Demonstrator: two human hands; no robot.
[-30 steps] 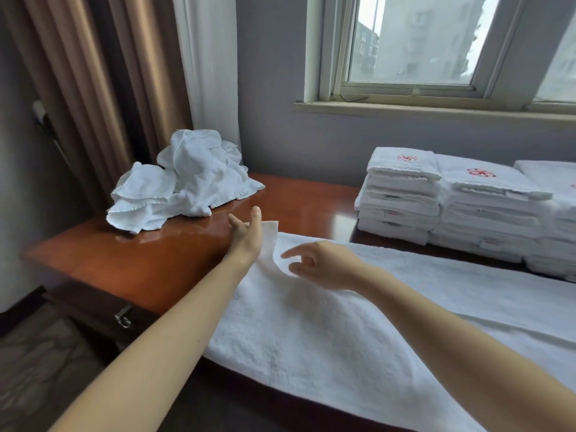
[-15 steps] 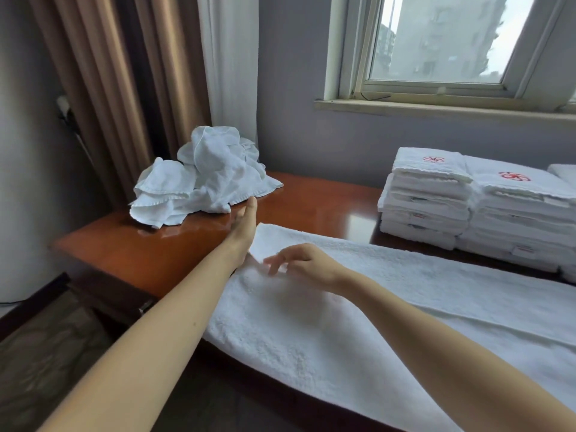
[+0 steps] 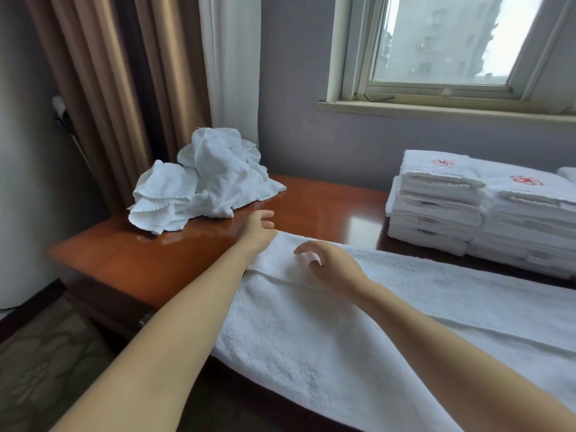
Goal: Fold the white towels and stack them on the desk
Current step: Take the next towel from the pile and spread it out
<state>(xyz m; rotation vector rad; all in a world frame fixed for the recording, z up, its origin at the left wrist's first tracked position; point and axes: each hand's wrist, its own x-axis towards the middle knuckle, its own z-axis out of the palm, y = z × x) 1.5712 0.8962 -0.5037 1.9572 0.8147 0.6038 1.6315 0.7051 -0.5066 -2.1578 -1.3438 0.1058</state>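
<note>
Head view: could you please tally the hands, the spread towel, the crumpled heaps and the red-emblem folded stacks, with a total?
Hands: 2, left hand and right hand
Spread towel: 1
Crumpled heap: 1
Red-emblem folded stacks: 2
Total: 6

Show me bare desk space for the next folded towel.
Bare wood of the glossy reddish desk lies between the crumpled white towel pile and the folded white towel stacks, behind the spread white towel. A second patch fronts the pile, at the left corner. The right side is crowded.

both hands rest on the spread towel (image 3: 311, 338): left hand (image 3: 258, 227) at its corner, right hand (image 3: 330, 263) loosely curled.
</note>
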